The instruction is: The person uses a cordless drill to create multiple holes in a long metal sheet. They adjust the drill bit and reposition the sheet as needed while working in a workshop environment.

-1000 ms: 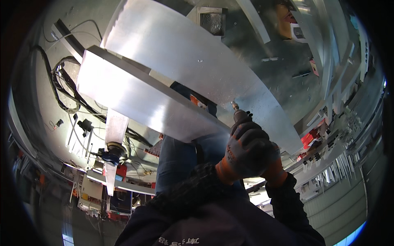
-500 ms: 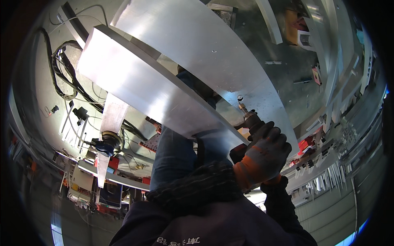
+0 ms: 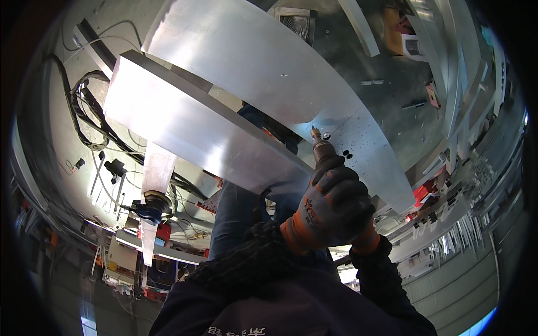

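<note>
A dark power drill (image 3: 323,150) with a stubby metal bit is held over the broad, curved aluminium panel (image 3: 263,61). My left hand (image 3: 328,210), in a grey and orange glove with dark fingers, wraps round the drill's front body. Behind it, my right hand (image 3: 365,239) is closed at the drill's rear; its fingers and the handle are mostly hidden. The bit's tip appears just left of a round hole (image 3: 327,136); I cannot tell whether it touches the panel. Two smaller dark holes (image 3: 347,154) and scattered chips lie to the right.
A long aluminium box section (image 3: 179,120) crosses in front of my legs. At the left, a blue and black power tool (image 3: 152,207) rests on a metal strip, near looped black cables (image 3: 84,106). A cardboard box (image 3: 393,31) and metal lengths (image 3: 358,25) lie far right.
Both hands have moved the drill left and slightly farther away. Its bit has shifted from the near side of the round hole to its left, and the two smaller holes have come into sight.
</note>
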Demonstrator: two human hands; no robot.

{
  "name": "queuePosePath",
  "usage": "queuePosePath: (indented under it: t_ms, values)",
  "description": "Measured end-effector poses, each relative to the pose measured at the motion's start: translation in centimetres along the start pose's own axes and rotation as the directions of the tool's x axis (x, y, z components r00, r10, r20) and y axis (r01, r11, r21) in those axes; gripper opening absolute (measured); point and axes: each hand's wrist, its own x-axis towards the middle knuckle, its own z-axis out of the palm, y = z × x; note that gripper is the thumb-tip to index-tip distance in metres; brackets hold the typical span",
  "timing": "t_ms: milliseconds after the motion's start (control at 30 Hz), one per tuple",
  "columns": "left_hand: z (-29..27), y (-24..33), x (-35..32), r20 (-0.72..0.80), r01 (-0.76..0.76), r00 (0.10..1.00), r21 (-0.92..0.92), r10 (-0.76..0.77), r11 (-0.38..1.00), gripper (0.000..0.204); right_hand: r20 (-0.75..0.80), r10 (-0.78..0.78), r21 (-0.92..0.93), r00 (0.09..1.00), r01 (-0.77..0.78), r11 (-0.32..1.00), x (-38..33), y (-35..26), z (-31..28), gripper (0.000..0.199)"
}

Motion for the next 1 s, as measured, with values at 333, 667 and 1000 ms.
queuePosePath:
  t_ms: [333, 667, 1000]
  values:
    - [-0.2, 0.3, 0.3, 0.028, -0.023, 0.999, -0.083, 0.026, 0.996, 0.034, -0.112, 0.014, 0.133, 0.994, 0.001, 0.991, -2.4, 3.7, 4.5, 0.045]
    - [-0.2, 0.4, -0.1, 0.044, -0.056, 0.997, -0.166, 0.064, 0.985, 0.028, -0.036, 0.227, 0.597, 0.973, -0.161, 0.786, -1.1, 0.5, 1.5, 0.051]
    - [-0.4, -0.6, 0.8, 0.048, -0.022, 0.998, -0.196, 0.032, 0.98, 0.031, -0.007, 0.159, 0.575, 0.987, -0.126, 0.808, 0.5, -1.1, -1.0, 0.046]
